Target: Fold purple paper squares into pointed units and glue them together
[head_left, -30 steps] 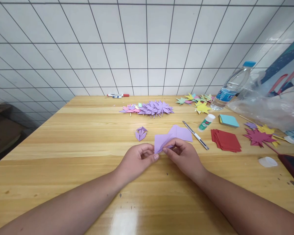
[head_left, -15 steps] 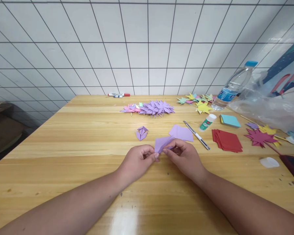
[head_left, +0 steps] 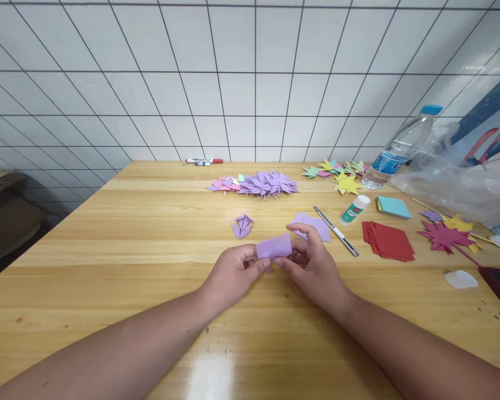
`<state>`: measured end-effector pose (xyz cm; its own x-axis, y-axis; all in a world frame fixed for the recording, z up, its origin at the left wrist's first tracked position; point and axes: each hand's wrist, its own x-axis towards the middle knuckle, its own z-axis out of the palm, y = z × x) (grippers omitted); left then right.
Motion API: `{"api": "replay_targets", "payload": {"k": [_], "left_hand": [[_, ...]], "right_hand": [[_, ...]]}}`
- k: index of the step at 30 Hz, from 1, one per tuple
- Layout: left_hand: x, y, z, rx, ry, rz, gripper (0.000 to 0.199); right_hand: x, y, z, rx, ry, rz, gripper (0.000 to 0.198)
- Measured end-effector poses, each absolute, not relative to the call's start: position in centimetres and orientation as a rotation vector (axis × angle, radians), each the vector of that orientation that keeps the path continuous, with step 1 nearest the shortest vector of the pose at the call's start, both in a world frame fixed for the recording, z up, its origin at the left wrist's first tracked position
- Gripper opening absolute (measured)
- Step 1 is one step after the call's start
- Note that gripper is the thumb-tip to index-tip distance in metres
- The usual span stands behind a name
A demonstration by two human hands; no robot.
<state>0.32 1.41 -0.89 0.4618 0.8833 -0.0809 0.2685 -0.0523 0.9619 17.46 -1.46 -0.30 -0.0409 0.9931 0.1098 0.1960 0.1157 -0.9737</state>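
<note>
Together, left hand (head_left: 232,272) and right hand (head_left: 320,271) hold lilac paper (head_left: 274,246); the bottle (head_left: 394,153) is capped, its fill unclear.

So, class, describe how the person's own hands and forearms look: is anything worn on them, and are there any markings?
The left hand and right hand show no gloves, rings or watch. No sleeves show on either forearm. The left forearm has a few small spots.
</note>
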Motion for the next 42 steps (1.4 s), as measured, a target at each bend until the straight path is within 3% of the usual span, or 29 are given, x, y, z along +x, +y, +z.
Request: {"api": "replay_targets", "payload": {"k": [2,6,9,42], "left_hand": [[0.3,1.39,-0.88,1.565,1.018,0.699,0.021],[0.25,1.31,-0.85,1.608,1.065,0.684,0.019],[0.24,1.24,-0.83,1.654,1.106,0.658,0.019],[0.0,1.38,-1.54,1.685,1.079,0.654,0.023]], "right_hand": [[17.55,-1.27,-0.42,-1.234,-1.384,1.133,0.07],[17.64,-0.99,-0.4,-1.267,-1.436,1.25,0.028],[17.62,-0.98,-0.32,-1.285,-1.404,1.263,0.017],[17.35,-1.18,-0.18,-1.276,-1.489,1.249,0.021]]}}
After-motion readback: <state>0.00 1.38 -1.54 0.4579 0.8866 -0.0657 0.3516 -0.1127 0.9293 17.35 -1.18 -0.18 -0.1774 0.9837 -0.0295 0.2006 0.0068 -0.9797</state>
